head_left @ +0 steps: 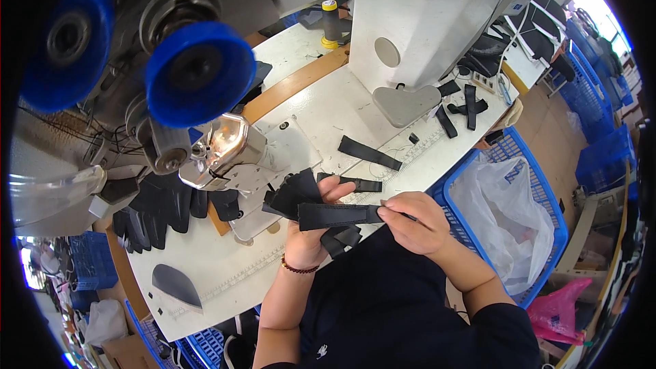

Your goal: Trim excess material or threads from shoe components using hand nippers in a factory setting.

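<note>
Blue discs (198,74) foremost, right fingertips (394,214) pinch strap end (374,214).

I count one black strip (336,215) spanning my two hands (418,223), more black strips (299,193) overlapping uncountably, two blue cup-shaped discs (229,72), one beaded bracelet (299,270), one pink bag (557,314).

I see a white sewing-machine table (219,253) crossing mid-frame; on it lie a black strip (370,153) near centre, crossed black strips (471,105) upper right, and a grey round-edged panel (176,288) lower left.
</note>
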A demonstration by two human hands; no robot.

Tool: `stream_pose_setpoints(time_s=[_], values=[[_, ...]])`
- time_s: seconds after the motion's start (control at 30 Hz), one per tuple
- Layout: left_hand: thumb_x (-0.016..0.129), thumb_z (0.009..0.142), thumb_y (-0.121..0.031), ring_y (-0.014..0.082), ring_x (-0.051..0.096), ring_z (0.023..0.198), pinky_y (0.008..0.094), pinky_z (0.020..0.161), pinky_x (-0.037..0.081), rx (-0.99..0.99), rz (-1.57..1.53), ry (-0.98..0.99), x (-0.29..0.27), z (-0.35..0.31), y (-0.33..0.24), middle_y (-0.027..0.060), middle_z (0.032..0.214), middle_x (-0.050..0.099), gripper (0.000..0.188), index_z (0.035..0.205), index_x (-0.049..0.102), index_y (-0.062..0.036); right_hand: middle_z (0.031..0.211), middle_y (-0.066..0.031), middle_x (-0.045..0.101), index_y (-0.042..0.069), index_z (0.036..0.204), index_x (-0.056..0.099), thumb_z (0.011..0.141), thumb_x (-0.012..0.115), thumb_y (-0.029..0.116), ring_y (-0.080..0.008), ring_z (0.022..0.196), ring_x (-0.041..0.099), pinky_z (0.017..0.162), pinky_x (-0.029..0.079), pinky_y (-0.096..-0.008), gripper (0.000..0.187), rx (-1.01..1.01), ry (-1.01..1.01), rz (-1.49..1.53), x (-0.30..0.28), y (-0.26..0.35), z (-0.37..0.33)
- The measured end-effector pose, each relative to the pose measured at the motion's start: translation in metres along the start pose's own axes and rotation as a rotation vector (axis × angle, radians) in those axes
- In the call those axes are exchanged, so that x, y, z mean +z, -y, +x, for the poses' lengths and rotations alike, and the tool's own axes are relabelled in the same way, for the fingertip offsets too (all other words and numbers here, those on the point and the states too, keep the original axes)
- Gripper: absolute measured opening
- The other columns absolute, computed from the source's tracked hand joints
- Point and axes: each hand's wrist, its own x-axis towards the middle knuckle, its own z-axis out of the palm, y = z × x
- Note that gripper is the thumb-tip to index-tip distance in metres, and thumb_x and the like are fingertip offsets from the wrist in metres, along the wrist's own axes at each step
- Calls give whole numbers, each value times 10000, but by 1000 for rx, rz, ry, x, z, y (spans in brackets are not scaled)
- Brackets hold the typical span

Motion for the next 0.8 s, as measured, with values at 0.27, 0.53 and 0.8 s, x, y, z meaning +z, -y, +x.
stream_pose_setpoints(time_s=[0.27, 0.53, 0.8], values=[[506, 741, 89, 233, 473, 1057, 307, 841, 423, -45, -52, 10, 7, -2, -6, 187, 1132, 477, 445, 1166, 396, 13, 846, -117, 544, -26, 820, 618, 527, 613, -83, -228, 668, 562, 547, 460, -278, 298, 4, -31, -7, -3, 0, 5], [522, 733, 82, 233, 477, 1054, 263, 751, 456, -36, -52, 17, 6, -4, -5, 186, 1118, 486, 447, 1158, 399, 18, 914, -105, 527, 30, 831, 622, 567, 651, -112, -219, 722, 547, 588, 463, -273, 302, 75, -13, 10, -7, 2, 8], [528, 733, 76, 220, 482, 1047, 248, 724, 460, -11, -5, 30, 6, -5, -4, 182, 1107, 494, 442, 1153, 404, 12, 924, -112, 528, 19, 843, 636, 543, 636, -58, -233, 739, 568, 621, 471, -276, 310, 49, -43, 16, -6, 0, 5]])
